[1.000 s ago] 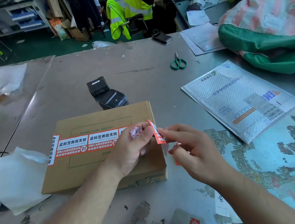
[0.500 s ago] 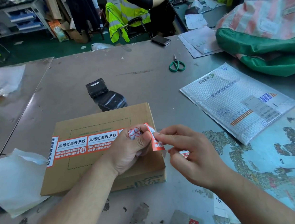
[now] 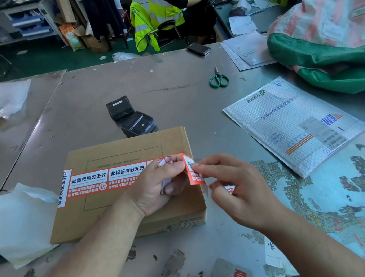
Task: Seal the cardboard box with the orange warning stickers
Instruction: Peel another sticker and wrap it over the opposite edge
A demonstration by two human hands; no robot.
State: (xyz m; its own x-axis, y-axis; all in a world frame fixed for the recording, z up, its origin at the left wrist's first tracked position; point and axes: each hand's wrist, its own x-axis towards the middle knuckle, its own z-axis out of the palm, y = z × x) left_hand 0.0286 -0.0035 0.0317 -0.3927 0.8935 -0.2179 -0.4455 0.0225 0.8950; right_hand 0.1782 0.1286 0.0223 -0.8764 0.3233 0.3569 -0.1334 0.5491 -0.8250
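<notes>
A flat cardboard box (image 3: 121, 147) lies on the metal table in front of me. An orange and white warning sticker strip (image 3: 106, 179) runs across its lid from the left edge toward the right. My left hand (image 3: 159, 188) rests on the lid and holds crumpled white backing paper. Its thumb presses on the strip near the right edge. My right hand (image 3: 235, 188) pinches the loose end of the sticker (image 3: 194, 176), which stands up off the box at its right edge. A further scrap of orange sticker shows under my right fingers.
A black label printer (image 3: 132, 118) stands just behind the box. Green scissors (image 3: 219, 78), a bubble mailer (image 3: 294, 125), a striped sack (image 3: 331, 39), papers and a phone (image 3: 198, 49) lie to the right and back. White wrapping (image 3: 17, 219) lies left. A person in a yellow vest sits beyond the table.
My right hand has drawn the sticker's free end a little lower toward the box's right edge. My left hand has stayed pressed on the strip.
</notes>
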